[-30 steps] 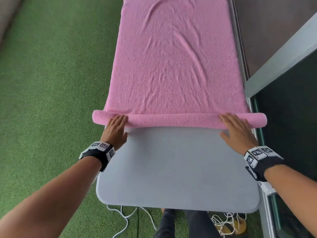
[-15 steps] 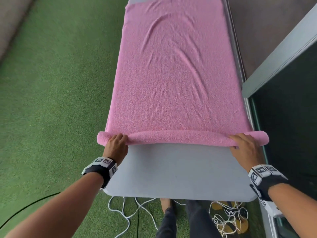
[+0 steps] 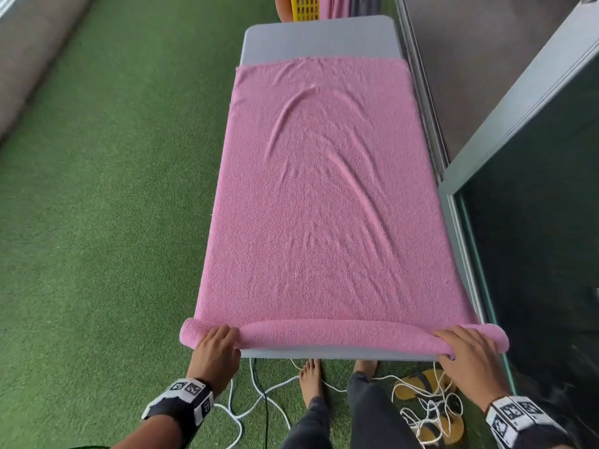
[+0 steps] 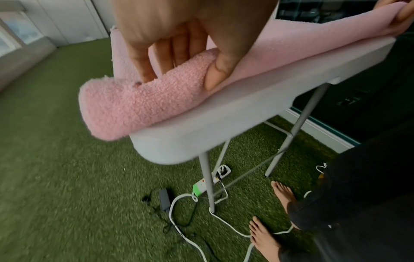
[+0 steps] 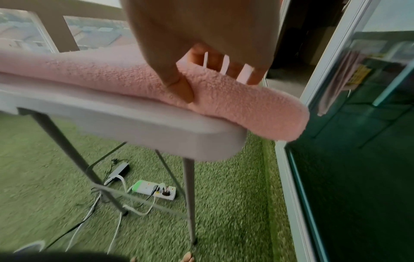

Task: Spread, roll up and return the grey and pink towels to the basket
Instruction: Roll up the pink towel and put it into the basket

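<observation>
Pink towel [image 3: 327,202] lies spread along the table [image 3: 319,38], its rolled end at the near edge; left hand [image 3: 215,353] and right hand [image 3: 468,358] each pinch that roll.

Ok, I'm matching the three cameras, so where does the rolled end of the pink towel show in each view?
Head: rolled end of the pink towel lies across the bottom, along the table's near edge, between both hands.
Left wrist: the roll's left tip sits centre-left, overhanging the table corner.
Right wrist: the roll's right tip sits centre-right, overhanging the other corner.
Shared landmark: the table's near edge.
</observation>
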